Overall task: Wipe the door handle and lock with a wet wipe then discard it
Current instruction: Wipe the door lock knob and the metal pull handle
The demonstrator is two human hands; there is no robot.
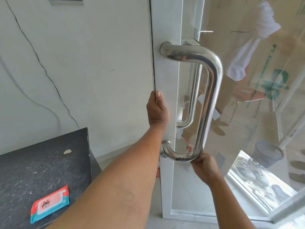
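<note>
A chrome D-shaped door handle [212,90] is fixed to the white frame of a glass door [166,76]. A small round lock [164,155] sits on the frame just below the handle's lower mount. My left hand [157,109] grips the edge of the door frame, fingers wrapped behind it. My right hand [203,166] is closed around the bottom bend of the handle; no wipe shows in it, and the palm is hidden. A red and teal pack of wet wipes [49,204] lies on the dark table at lower left.
A dark speckled table [41,166] stands against the cracked white wall at left. Through the glass I see a grey mesh bin [267,153], a shoe rack with sneakers [254,172], and a reflection of a person in white.
</note>
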